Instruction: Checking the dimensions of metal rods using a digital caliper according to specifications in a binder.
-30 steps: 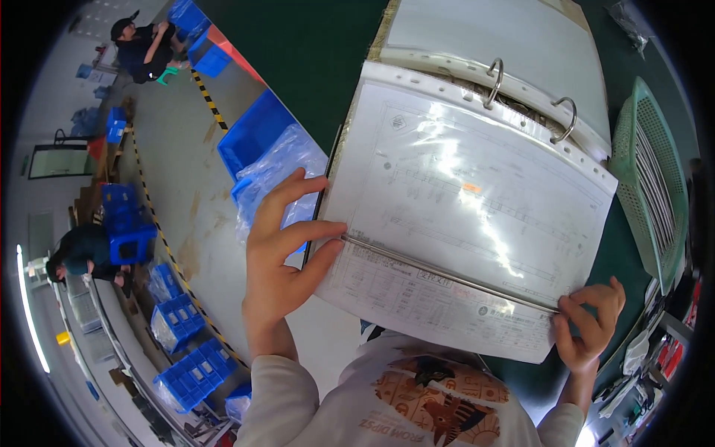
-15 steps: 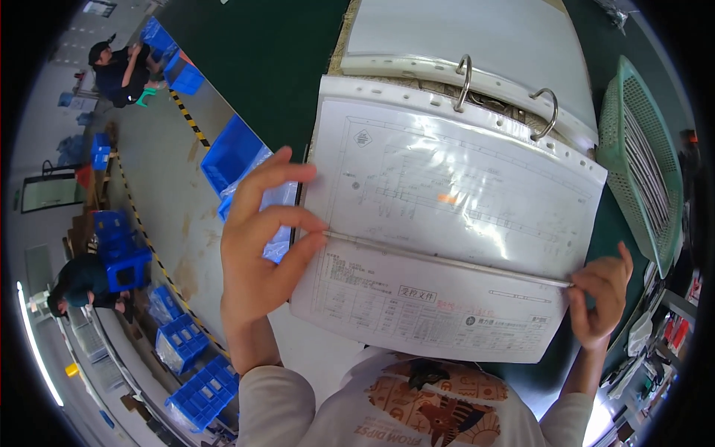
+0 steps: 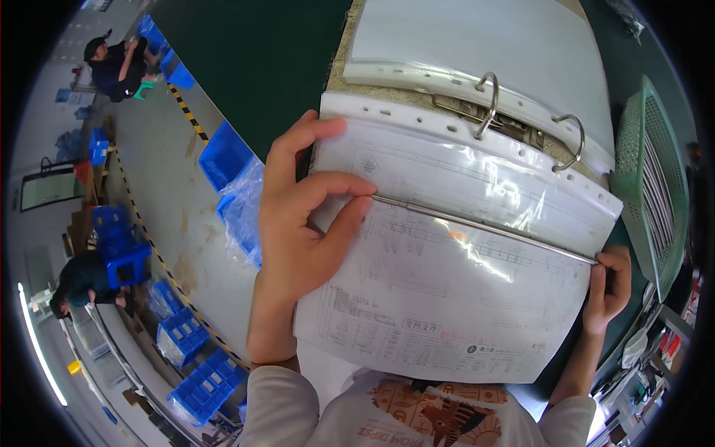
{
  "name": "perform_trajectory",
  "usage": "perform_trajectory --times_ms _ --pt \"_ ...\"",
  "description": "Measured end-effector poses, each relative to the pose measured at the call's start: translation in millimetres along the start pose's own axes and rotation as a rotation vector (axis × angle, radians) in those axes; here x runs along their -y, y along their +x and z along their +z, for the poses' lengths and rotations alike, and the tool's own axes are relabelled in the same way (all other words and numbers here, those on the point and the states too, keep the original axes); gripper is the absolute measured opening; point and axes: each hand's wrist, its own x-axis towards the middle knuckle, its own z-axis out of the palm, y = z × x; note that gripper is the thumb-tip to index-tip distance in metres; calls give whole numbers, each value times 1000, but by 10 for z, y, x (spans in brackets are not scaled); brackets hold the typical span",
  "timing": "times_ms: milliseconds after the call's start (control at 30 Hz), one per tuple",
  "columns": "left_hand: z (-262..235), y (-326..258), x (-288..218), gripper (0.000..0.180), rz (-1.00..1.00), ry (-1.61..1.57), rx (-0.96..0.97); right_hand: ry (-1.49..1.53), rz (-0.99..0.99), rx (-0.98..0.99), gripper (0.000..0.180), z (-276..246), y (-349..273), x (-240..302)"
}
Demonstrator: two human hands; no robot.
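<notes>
Pinching one thin metal rod (image 3: 484, 226) at both ends, bare hands. Left hand (image 3: 309, 216): thumb and forefinger closed on left tip, another finger stretched out toward the far side, over the page edge. Right hand (image 3: 612, 287): thumb and bent forefinger closed on right end, other fingers curled.

Rod lies between the hands, long axis left to right, slanted: left end farther, right end nearer the person. Runs to the right from the left pinch, to the left from the right one; neither hand is closer, each has its own end. It's over the plastic-sleeved drawing (image 3: 447, 309), crossing its upper half; touching the sheet or just above, can't tell.

Binder rings (image 3: 488, 108) on the far side of the rod, apart from it. Green basket (image 3: 631, 175) to the right, beyond the right hand, more rods (image 3: 655, 182) inside; right hand nearer to it, left well apart. Dark green table (image 3: 275, 59) underneath.
</notes>
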Motion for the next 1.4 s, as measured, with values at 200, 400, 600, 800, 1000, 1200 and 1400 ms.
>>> perform_trajectory --times_ms 200,400,600,800,1000,1200,1400 --pt "-17 -5 -42 21 -33 -68 5 124 -67 7 8 -57 -66 -46" --pt "25 -3 -39 21 -35 -93 -5 149 -49 9 9 -65 -51 -59" --pt "43 -42 -24 20 -13 -90 -30 169 -51 22 9 -71 -33 -83" --pt "59 5 -21 20 50 -61 -43 186 -72 20 9 -97 -6 -75" --pt "-22 5 -46 18 83 26 -12 179 -82 6 8 -37 28 -79" --pt "-117 32 -367 18 -3 296 141 147 -51 -7 6 -41 37 -94" --pt "77 -61 -371 16 -77 273 -48 183 -43 -4 7 1 59 -73"
